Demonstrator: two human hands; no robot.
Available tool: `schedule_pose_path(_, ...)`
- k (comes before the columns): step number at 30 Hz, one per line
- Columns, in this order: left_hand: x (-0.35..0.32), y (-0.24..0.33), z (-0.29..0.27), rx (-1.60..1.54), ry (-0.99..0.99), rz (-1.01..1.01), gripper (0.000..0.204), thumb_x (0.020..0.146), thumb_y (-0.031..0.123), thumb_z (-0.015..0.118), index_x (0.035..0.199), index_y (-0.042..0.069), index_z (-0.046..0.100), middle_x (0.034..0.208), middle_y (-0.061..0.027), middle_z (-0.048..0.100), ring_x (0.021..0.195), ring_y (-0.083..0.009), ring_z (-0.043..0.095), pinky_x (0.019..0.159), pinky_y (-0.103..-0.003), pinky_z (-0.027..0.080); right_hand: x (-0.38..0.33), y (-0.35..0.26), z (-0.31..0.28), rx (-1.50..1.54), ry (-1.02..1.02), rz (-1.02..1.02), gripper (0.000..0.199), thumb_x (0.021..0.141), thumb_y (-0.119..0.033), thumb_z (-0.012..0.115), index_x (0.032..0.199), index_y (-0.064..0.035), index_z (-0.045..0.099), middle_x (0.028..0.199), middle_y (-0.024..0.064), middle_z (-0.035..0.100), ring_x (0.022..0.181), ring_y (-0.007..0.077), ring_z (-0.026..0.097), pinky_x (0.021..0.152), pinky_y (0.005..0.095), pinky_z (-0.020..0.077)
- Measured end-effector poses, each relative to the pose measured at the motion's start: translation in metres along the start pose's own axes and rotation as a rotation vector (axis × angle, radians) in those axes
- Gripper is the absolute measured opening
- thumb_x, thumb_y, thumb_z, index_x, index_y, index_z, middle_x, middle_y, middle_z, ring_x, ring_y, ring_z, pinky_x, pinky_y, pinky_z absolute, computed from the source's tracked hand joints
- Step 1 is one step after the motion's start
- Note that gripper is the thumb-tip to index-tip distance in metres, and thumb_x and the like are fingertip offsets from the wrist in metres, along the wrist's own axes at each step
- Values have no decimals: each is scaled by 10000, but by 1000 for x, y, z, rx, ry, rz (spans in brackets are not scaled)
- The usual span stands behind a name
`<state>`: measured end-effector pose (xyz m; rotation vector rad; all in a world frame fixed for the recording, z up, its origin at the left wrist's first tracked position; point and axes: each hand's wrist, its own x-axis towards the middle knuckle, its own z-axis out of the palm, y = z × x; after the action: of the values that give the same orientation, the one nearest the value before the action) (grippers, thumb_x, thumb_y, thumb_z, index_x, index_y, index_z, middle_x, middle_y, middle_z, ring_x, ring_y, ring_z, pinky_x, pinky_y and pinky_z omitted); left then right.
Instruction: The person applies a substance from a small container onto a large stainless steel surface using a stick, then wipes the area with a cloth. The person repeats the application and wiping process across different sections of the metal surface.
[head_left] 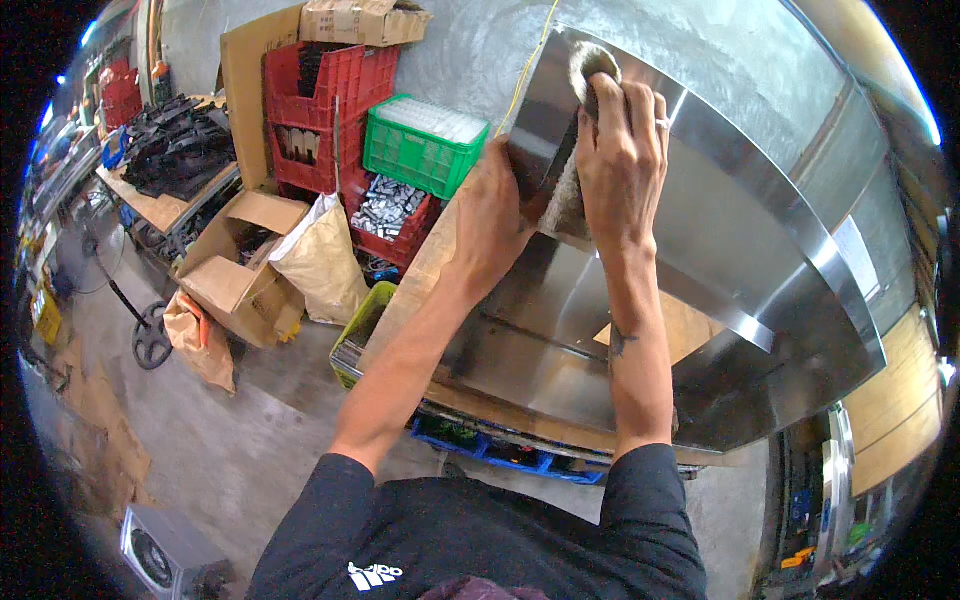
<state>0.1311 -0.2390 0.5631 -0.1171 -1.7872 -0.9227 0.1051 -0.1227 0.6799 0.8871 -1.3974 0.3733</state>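
Observation:
A large brushed stainless steel hood-like piece with a curved rim lies in front of me, with an opening in its lower part. My left hand grips its left side edge, the thumb toward the inner face. In my right hand is a fuzzy greyish-white cloth, folded or rolled, its upper end curling out beyond my fingers. My right fingers are closed over the cloth, which lies against the narrow steel end section. The hand hides part of it. A ring sits on one right finger.
The steel rests on a wooden board above a blue pallet. Left of it stand stacked red crates, a green crate and a yellow-green crate. Cardboard boxes, a sack and a grey speaker-like box stand on the floor.

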Motion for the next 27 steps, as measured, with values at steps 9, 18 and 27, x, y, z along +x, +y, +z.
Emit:
schedule_pose_path(9,-3,0,-3,93,-8,54,763,780,90,829,1408,-72,427,1100,-290,638,1044,-491,642,856,-529,532,4,-3,8,-19,-9,-58,376,827,20,752,1192,-24,673,1160,150,640,1101,354,624,978,466,524)
schedule_pose_path(18,-1,2,-4,78,-36,-17,767,755,61,837,1386,-86,427,1059,-263,649,1009,-466,659,837,-508,539,24,-2,14,27,-32,-116,442,839,15,746,1270,-37,659,1135,144,637,1083,365,617,983,458,528)
schedule_pose_path(27,0,11,-5,9,-36,-11,702,794,73,820,1361,-88,441,1061,-265,671,958,-472,677,810,-505,548,28,3,14,-2,-36,-135,396,857,-15,744,1243,-38,663,1135,135,636,1111,366,617,1005,452,526)
